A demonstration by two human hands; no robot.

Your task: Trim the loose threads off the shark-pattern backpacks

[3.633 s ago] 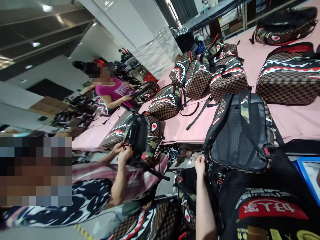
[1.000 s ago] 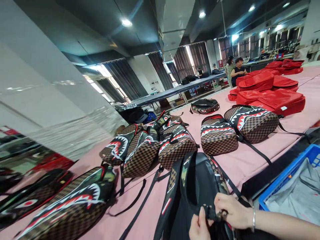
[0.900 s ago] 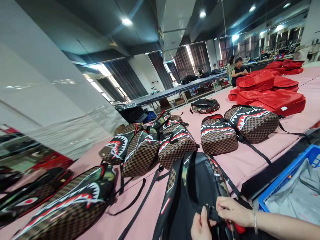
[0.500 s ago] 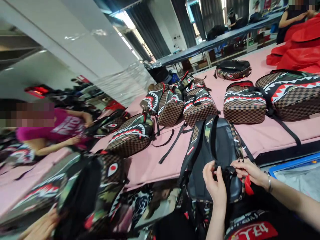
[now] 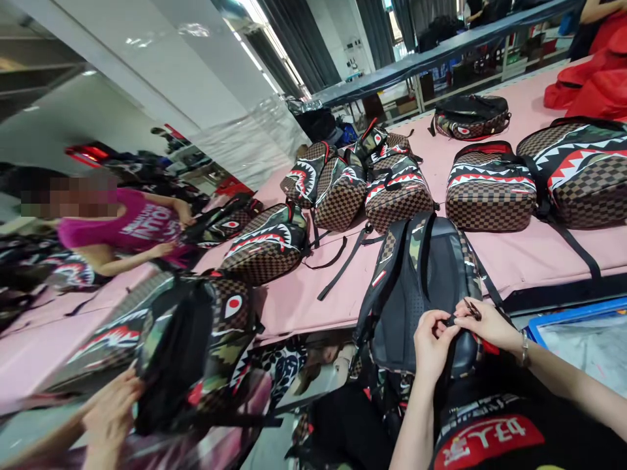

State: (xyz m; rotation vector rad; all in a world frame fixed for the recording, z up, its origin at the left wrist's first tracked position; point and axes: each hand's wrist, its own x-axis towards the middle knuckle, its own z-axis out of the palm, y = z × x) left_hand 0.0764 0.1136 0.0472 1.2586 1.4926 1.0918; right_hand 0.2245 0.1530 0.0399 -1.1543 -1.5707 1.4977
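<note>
A black, camouflage and checkered backpack (image 5: 424, 274) lies with its padded back upward, hanging over the near edge of the pink table (image 5: 313, 294). My left hand (image 5: 431, 343) pinches a black strap end at the pack's lower part. My right hand (image 5: 484, 320) is closed on a small dark tool, maybe snips, right beside that strap. A bracelet sits on my right wrist. The two hands almost touch.
Several shark-mouth checkered backpacks (image 5: 490, 189) lie across the table, with red bags (image 5: 592, 85) at the far right. A blue crate (image 5: 578, 326) stands at my right. On the left, a co-worker's hand (image 5: 110, 408) holds another backpack (image 5: 196, 352), and a person in a pink shirt (image 5: 127, 228) works beyond.
The view has dropped from the far hall toward the table's near edge. My hands have stayed on the backpack's strap, and my right hand now shows the small tool.
</note>
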